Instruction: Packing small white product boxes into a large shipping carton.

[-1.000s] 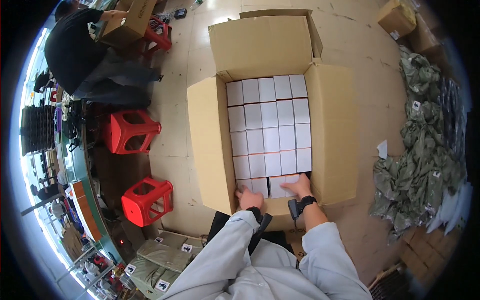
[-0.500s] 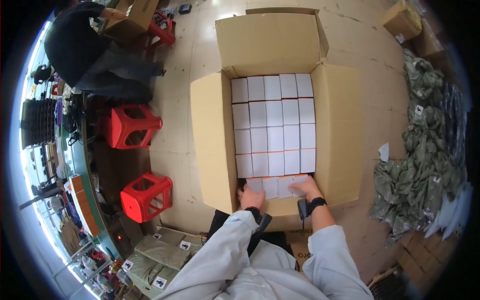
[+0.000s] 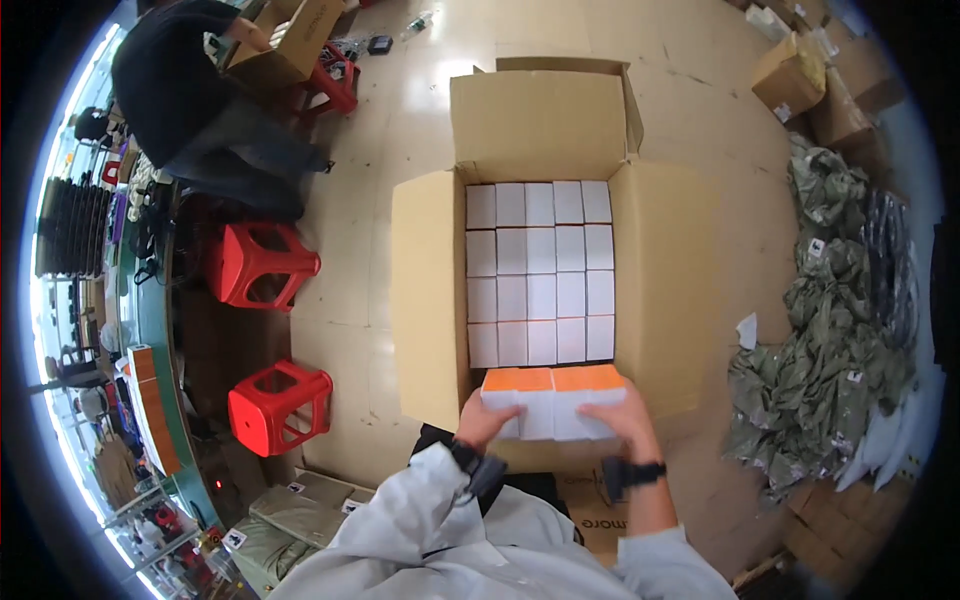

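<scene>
A row of several small white boxes with orange sides is squeezed between my two hands at the near end of a large open cardboard carton. My left hand presses the row's left end, its thumb over the white face. On the right end my right hand grips in the same way. The row is tilted, so its orange sides show. Beyond it, further white boxes stand packed in tight rows inside the carton. The fingers under the row are hidden.
Two red plastic stools stand to the left, beside a cluttered workbench. A person in dark clothes bends over another carton at the far left. Green-grey plastic bags heap up on the right. Wrapped packages lie near left.
The row of boxes has been lifted and tilted, turning orange sides into view where white tops showed before. Both hands moved with it, and a dark gap shows behind the row.
</scene>
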A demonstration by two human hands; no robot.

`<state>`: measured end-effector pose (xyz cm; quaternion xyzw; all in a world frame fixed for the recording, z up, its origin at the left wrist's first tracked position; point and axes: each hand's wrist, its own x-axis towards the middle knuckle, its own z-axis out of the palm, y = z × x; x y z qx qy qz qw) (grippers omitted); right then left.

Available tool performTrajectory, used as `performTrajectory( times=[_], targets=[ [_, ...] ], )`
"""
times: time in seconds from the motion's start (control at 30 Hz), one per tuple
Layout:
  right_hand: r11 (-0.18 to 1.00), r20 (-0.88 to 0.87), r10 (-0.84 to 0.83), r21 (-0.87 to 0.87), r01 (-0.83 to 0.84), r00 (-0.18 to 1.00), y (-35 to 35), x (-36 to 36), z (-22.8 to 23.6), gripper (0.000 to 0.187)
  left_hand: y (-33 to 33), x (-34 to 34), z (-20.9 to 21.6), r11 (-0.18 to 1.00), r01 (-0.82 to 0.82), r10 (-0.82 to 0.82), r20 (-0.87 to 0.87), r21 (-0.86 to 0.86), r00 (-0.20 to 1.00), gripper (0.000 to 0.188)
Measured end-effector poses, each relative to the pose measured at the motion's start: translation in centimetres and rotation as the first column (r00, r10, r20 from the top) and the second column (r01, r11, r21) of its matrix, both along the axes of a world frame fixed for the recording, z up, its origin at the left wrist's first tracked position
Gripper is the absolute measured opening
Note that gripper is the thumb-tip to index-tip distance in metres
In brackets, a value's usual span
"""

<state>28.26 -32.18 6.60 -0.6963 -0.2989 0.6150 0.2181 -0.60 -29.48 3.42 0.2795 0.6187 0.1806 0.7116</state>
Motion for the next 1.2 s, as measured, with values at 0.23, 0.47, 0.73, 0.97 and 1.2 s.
performTrajectory(
  times=[0.23,0.47,0.73,0.97,1.2],
  targets=[
    [0.845,0.022,-0.165,0.519,0.13,0.986,-2.9,-7.4,19.2,0.073,-3.3,-4.8,18.1,0.809,-0.004,0.148,-0.196,0.587,0.969,0.092],
    [0.86,0.088,0.034,0.504,-0.074,0.996,-8.8,-27.1,25.1,0.046,-12.9,-24.2,26.3,0.698,0.006,0.355,-0.352,0.717,0.866,0.099],
    [0.72,0.033,0.502,0.537,-0.439,0.864,-12.4,-53.5,22.8,0.068,-30.1,-47.7,26.9,0.655,-0.249,0.704,-0.455,0.714,0.546,0.099],
    [0.323,0.261,0.808,0.554,-0.768,0.528,-11.3,-73.9,28.8,0.081,-36.4,-59.4,27.3,0.419,-0.539,0.905,-0.288,0.731,0.312,0.095],
    [0.113,0.262,0.915,0.564,-0.818,0.307,-3.0,-91.8,25.9,0.067,-32.5,-72.1,22.7,0.272,-0.541,0.962,-0.23,0.796,0.145,0.094]
  ],
)
